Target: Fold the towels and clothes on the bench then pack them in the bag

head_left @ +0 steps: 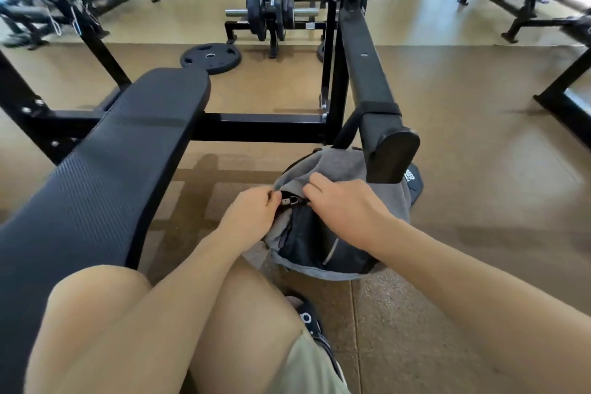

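While both hands work at the bag's zip, the scene reads, from largest thing to smallest:

Floor: tan gym flooring runs from near to far, with black machine frames along the far edge.

Bench: a black padded bench stretches from near left toward the middle; its textured top shows no towels or clothes on the part in view.

Rack arm: a black steel beam slants from the far middle down to a capped foot just behind the bag.

Legs: the person's bare knees fill the near foreground, with a pale green shorts hem at the near right and a dark shoe on the floor beside it.

Bag: a grey and black backpack sits on the floor right of the bench and just beyond the knees, its top leaning against the rack foot. Its opening looks nearly closed, so the contents cannot be seen.

Weight plate: a black disc lies flat on the floor beyond the bench's far end.

Right hand: the right hand rests on the bag's top, fingers curled down into the grey fabric beside the zip, gripping it.

Left hand: the left hand has its fingers bunched, pinching the bag's edge at the zip line.

Zipper pull: a small metal tab lies between the two hands, just beside the left fingertips.
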Available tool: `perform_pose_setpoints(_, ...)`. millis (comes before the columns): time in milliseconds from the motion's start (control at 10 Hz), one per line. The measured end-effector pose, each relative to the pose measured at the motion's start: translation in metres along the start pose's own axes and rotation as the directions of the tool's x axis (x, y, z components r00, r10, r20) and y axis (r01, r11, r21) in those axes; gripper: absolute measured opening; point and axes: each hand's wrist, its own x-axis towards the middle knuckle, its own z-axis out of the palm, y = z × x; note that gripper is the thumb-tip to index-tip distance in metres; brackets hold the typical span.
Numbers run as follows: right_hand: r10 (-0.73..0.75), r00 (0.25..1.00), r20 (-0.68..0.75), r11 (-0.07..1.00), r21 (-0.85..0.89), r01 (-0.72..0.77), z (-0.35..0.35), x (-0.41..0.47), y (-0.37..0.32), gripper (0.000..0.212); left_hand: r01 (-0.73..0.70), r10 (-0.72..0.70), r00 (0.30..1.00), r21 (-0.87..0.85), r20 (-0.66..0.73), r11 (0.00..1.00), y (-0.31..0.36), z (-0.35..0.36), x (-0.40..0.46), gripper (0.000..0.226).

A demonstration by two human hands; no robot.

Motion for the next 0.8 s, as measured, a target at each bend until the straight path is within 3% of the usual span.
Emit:
perform_pose_setpoints(200, 0.017, 1.0, -0.024, 0.996, 0.089, -0.015, 0.0, -0.013, 0.016, 0.009, 0.139, -0.197, 0.959, 0.266, 0.203, 0.954, -0.043, 0.018, 0.03, 0.039)
perform_pose_setpoints(300, 0.085, 0.996, -0.003, 0.953, 0.293, -0.08, 0.001, -0.019, 0.027, 0.015, 0.141, -0.285, 0.902, 0.406, 0.323, 0.903, -0.061, 0.041, 0.04, 0.026)
perform_pose_setpoints(400, 0.143, 0.989, 0.023, 0.892, 0.43, -0.139, 0.0, -0.028, 0.035, 0.019, 0.109, -0.406, 0.799, 0.558, 0.442, 0.823, -0.074, 0.054, 0.039, 0.027)
perform_pose_setpoints(600, 0.162, 0.986, 0.05, 0.849, 0.501, -0.165, -0.005, -0.035, 0.03, 0.018, -0.055, -0.461, 0.639, 0.635, 0.615, 0.771, -0.084, 0.069, 0.041, 0.032)
perform_pose_setpoints(700, 0.134, 0.989, 0.064, 0.869, 0.472, -0.148, -0.004, -0.035, 0.021, 0.023, -0.094, -0.363, 0.73, 0.611, 0.579, 0.786, -0.088, 0.071, 0.043, 0.026)
perform_pose_setpoints(800, 0.15, 0.971, 0.186, 0.778, 0.584, -0.232, -0.013, -0.044, 0.017, 0.023, 0.036, -0.173, 0.924, 0.373, 0.34, 0.927, -0.083, 0.058, 0.045, 0.019)
